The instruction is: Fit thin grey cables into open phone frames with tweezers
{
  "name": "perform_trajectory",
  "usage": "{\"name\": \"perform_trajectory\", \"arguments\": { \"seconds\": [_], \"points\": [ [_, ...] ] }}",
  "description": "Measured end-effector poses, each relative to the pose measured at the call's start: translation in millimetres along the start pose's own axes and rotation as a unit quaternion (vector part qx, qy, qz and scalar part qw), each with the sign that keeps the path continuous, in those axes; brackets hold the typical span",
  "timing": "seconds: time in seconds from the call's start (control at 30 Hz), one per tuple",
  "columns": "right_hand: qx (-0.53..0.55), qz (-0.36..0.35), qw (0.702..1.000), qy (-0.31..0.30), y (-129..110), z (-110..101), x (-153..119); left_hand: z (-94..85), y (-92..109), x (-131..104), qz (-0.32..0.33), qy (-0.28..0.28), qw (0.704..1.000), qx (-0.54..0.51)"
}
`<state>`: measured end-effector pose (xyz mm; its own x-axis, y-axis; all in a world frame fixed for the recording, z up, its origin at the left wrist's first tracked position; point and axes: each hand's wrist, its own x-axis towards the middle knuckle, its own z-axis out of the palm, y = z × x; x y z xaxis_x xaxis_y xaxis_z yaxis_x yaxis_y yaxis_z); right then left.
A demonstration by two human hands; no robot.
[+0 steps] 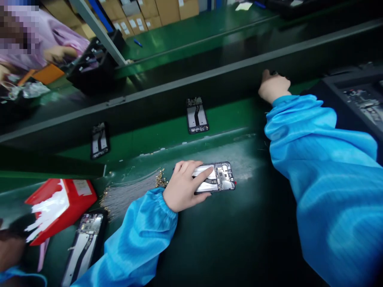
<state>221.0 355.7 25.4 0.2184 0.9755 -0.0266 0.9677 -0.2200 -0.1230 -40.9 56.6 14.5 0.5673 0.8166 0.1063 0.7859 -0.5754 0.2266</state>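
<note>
An opened smartphone, its circuit board and battery exposed, lies flat on the green bench. My left hand grips its left half, with the fingers over the far edge, one finger across the battery and the thumb at the near edge. At the far right my right hand is stretched out beside the dark rail, its fingers curled. Something small and dark shows at its fingertips, too hidden to name. Left of my left hand lies a bundle of thin cables with gold-coloured ends.
Two more opened phones lie on the green strip beyond. Another opened phone rests near a red box of white strips. A black tray stands right. A co-worker's hand shows lower left; a person in pink works opposite.
</note>
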Motion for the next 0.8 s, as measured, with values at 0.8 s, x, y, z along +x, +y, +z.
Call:
{"name": "perform_trajectory", "arguments": {
  "seconds": [0.8],
  "points": [
    [0.401,-0.344,0.847,-0.065,-4,-26,-209,29.9,-46,161,-0.363,0.071,0.928,0.041]
  ]
}}
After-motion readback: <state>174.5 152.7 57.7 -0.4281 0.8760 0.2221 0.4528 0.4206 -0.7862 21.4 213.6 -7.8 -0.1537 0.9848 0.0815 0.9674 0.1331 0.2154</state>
